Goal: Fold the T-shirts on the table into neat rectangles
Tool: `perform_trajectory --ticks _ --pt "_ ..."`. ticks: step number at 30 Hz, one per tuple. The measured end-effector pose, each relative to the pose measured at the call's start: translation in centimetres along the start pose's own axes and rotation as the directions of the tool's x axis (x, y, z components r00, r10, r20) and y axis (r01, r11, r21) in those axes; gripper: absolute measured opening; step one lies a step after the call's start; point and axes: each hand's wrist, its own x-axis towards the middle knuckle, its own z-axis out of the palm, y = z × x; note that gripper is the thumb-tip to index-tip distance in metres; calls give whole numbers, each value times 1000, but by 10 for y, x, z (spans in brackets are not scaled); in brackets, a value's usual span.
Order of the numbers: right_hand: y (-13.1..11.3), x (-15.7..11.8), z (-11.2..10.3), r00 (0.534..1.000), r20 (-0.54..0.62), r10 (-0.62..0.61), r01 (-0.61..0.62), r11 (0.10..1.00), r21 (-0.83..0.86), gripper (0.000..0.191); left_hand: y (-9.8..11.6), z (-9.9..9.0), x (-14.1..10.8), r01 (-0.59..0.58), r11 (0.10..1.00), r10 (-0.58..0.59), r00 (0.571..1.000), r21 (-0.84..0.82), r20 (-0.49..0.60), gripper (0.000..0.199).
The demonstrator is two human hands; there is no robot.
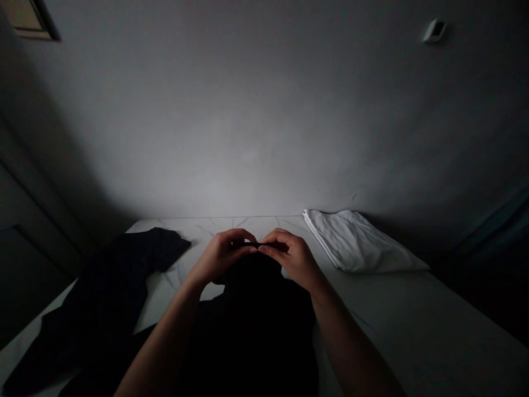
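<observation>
- Now L hand & R hand are close together, fingers curled & clamped on a thin dark edge of black cloth
- Cloth hangs down from hands, mostly in shadow, betw. the forearms, over white table
- Dark garment lies spread on table to L
- Folded white cloth sits to R, near far edge

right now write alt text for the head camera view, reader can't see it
The left hand and right hand pinch the edge of a dark garment on a white table. A folded white cloth lies to the right, another dark garment to the left.
</observation>
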Motion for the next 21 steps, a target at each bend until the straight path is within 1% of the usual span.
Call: perform_trajectory --ticks 2,4,5,7,8,9,10,12,13,14,15,16,17,18,19,20,21 --pt "2 0 2 1000 2 11 -11 1000 4 20 4 5 -1 -11 994 8 1000 106 26 17" --pt "6 0 5 998 -12 56 -55 998 17 23 7 9 -2 -6 991 -1 999 136 51 14" --pt "9 1 5 996 -14 88 -88 996 25 24 8 10 -2 -4 990 -2 999 138 43 14" --pt "16 4 6 988 34 150 -151 987 53 27 11 7 -3 -2 988 7 999 153 -33 13" --pt "21 6 6 979 97 177 -184 980 70 30 12 4 -4 -4 986 21 995 166 -100 13" --pt "26 8 6 961 189 201 -220 972 81 34 13 0 -5 -7 984 38 984 179 -172 12" --pt "33 10 6 928 297 225 -258 963 77 35 14 -6 -7 -13 982 60 968 187 -245 13" --pt "46 13 5 830 484 279 -326 945 15 27 15 -22 -11 -28 982 100 917 186 -387 14" --pt "54 14 3 784 540 308 -348 937 -28 21 15 -32 -14 -34 984 114 878 176 -465 14" --pt "61 14 1 751 569 335 -362 930 -69 17 14 -42 -16 -36 987 118 829 158 -547 13" --pt "68 15 -4 733 577 360 -370 923 -106 16 13 -54 -17 -29 991 107 764 132 -636 12" --pt "74 15 -10 726 572 381 -373 917 -138 17 11 -67 -19 -11 994 86 673 106 -735 10" --pt "79 15 -17 724 562 400 -374 912 -167 19 7 -80 -19 19 997 51 565 74 -824 11" --pt "83 16 -25 724 550 416 -372 907 -197 22 3 -92 -20 58 998 9 444 39 -896 12" --pt "86 16 -34 732 532 426 -364 904 -223 25 -3 -104 -20 95 995 -23 325 9 -945 15" --pt "87 16 -41 748 508 427 -352 904 -242 27 -8 -114 -21 132 991 -41 216 -12 -976 17" --pt "88 16 -48 773 476 420 -336 907 -255 29 -14 -122 -22 160 987 -36 142 -13 -989 19"
